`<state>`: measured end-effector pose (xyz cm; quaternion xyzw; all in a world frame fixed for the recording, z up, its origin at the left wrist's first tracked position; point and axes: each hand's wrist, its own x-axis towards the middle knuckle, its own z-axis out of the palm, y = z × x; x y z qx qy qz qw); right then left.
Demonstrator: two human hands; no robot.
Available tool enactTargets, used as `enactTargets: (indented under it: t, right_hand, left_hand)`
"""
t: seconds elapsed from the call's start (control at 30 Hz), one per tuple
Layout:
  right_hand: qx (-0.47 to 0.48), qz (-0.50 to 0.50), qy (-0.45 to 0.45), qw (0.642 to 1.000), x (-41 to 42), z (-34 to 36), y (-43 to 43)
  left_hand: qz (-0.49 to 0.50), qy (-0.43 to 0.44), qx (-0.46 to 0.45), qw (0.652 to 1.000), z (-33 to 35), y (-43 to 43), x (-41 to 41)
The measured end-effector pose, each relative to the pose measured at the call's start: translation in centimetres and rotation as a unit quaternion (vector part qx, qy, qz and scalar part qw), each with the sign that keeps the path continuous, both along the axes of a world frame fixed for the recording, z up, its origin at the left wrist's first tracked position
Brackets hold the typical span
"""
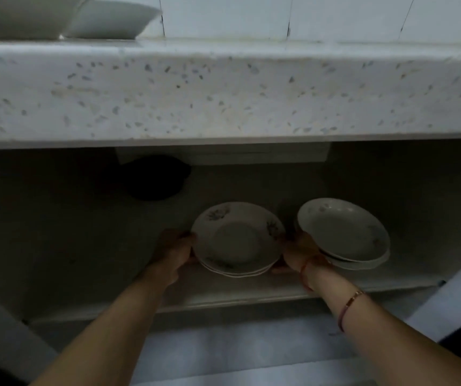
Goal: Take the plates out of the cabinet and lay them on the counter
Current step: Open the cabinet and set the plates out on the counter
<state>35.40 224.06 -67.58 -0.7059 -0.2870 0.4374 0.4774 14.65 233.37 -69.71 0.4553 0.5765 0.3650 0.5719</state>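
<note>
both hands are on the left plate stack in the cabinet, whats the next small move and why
Probably lift the left stack of plates slightly and draw it straight out, kept level. The left hand and right hand grip its opposite rims, and it is inside the cabinet, below the counter. The right stack stands close beside the right hand, so a straight pull seems safest.

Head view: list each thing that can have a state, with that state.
left plate stack: in the cabinet, held at both rims
right plate stack: on the cabinet shelf, not gripped
left hand: grips the left stack's left rim
right hand: grips its right rim
bowls: upright on the counter
</note>
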Motion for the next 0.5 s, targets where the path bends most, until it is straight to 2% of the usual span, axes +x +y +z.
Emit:
enactTargets:
  t: [0.23,0.5]
  right_hand:
    - [0.031,-0.010,0.041,0.999,-0.1,-0.3,0.3]
    - [0.005,0.001,0.010,1.000,0.2,0.2,-0.3]
  left_hand:
    - [-0.002,-0.002,0.013,1.000,0.3,-0.3,0.3]
    - [-0.008,-0.008,0.028,1.000,0.7,-1.8,0.0]
